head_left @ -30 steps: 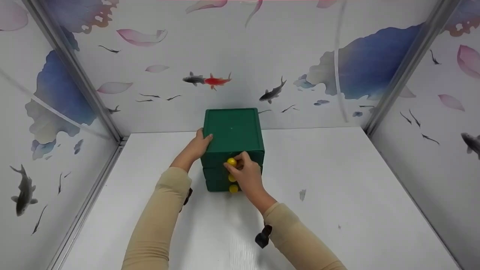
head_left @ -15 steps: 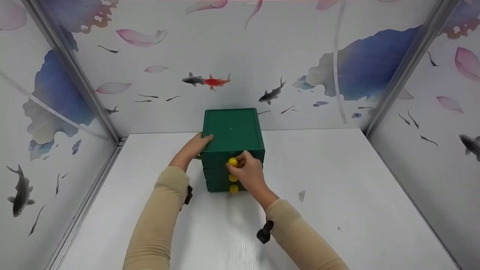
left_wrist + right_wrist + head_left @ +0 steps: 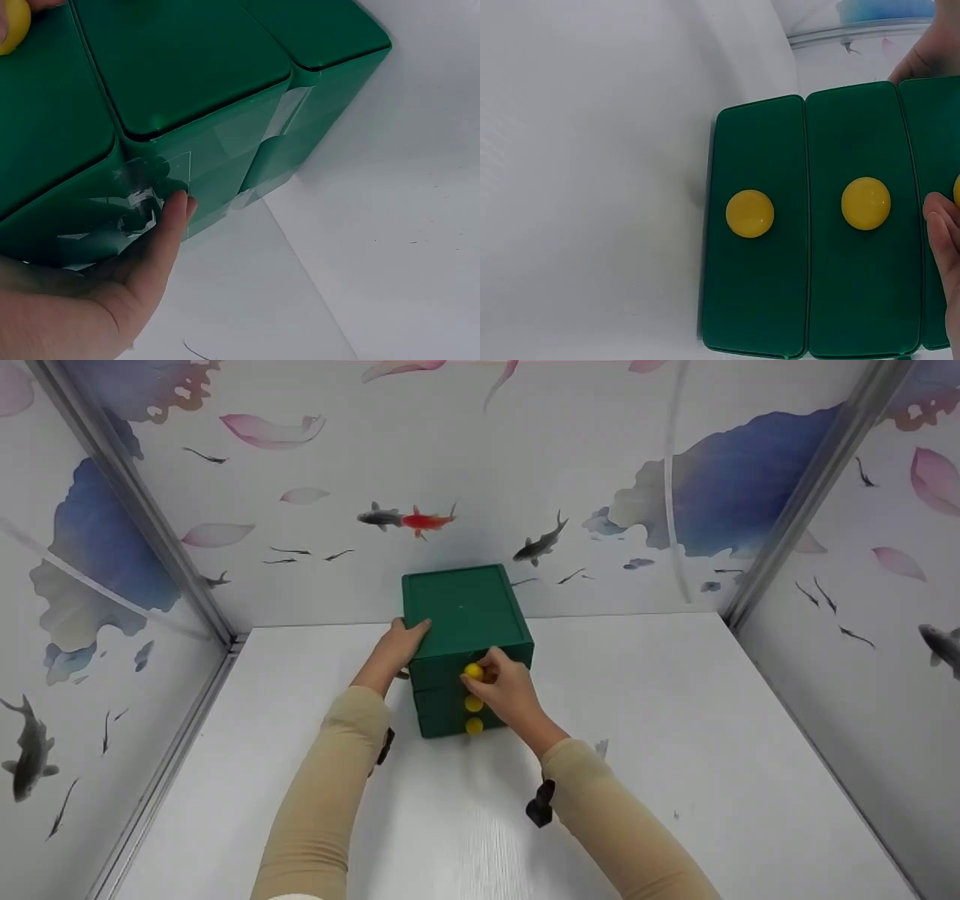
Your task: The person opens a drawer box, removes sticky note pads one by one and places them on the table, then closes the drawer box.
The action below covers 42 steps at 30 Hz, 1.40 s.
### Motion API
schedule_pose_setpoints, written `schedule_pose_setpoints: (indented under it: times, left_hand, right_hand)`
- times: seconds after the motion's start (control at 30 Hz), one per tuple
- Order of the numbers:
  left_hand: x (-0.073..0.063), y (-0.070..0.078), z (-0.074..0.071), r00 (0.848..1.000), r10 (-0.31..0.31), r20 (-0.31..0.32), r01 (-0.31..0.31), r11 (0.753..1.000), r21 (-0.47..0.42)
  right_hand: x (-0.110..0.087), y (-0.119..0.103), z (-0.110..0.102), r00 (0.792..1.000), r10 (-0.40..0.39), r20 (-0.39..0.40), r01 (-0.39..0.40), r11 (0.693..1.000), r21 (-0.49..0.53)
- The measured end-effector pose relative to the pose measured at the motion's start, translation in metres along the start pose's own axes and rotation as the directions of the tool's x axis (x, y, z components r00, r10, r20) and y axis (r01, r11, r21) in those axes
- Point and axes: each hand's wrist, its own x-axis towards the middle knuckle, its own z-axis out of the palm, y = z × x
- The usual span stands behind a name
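Note:
A green three-drawer cabinet stands at the back of the white table, turned slightly. Each drawer front carries a round yellow knob; the middle knob and bottom knob show fully in the right wrist view. My right hand pinches the top knob between thumb and fingers. The drawer fronts look closed. Against the cabinet's left side my left hand lies with its fingers extended, its thumb over the top edge. Clear tape covers part of that side in the left wrist view.
The white table spreads out in front of and beside the cabinet. Behind it rises a white wall printed with fish and petals, and printed side panels with metal corner posts flank the table.
The cabinet has turned a little counterclockwise in the head view, its right front corner shifting backward. Both hands have moved slightly with it, the right still on the top knob.

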Motion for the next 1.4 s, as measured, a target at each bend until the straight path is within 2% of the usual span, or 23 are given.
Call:
schedule_pose_setpoints:
  times: [0.1, 0.23, 0.4, 0.53, 1.0, 1.17, 1.4]
  left_hand:
    - [-0.001, 0.001, 0.0, 1.0, -0.031, -0.005, 0.031, 1.0, -0.003]
    - [-0.001, 0.0, -0.001, 0.998, -0.052, 0.019, 0.053, 0.998, -0.043]
    - [0.0, -0.002, -0.001, 0.998, -0.044, 0.054, 0.049, 0.995, -0.088]
    - [0.001, -0.005, 0.0, 0.998, -0.039, 0.048, 0.044, 0.995, -0.094]
    - [0.001, -0.011, 0.002, 1.0, -0.009, 0.02, 0.01, 0.997, -0.079]
    - [0.002, -0.01, 0.003, 1.0, -0.013, 0.018, 0.015, 0.996, -0.084]
    - [0.001, -0.007, 0.005, 1.0, -0.012, -0.008, 0.012, 0.998, -0.055]
  right_hand:
    - [0.002, -0.002, -0.003, 0.999, -0.01, 0.032, 0.011, 1.0, -0.022]
    - [0.006, -0.006, -0.006, 0.998, 0.006, 0.067, -0.004, 0.999, -0.041]
    - [0.008, -0.012, -0.011, 0.991, 0.033, 0.132, -0.021, 0.996, -0.09]
    - [0.01, -0.014, -0.014, 0.984, 0.04, 0.173, -0.02, 0.993, -0.12]
    - [0.0, -0.021, -0.02, 0.968, 0.064, 0.244, -0.037, 0.993, -0.115]
    - [-0.004, -0.022, -0.022, 0.962, 0.089, 0.259, -0.069, 0.994, -0.084]
    - [-0.007, -0.022, -0.026, 0.961, 0.092, 0.261, -0.073, 0.994, -0.08]
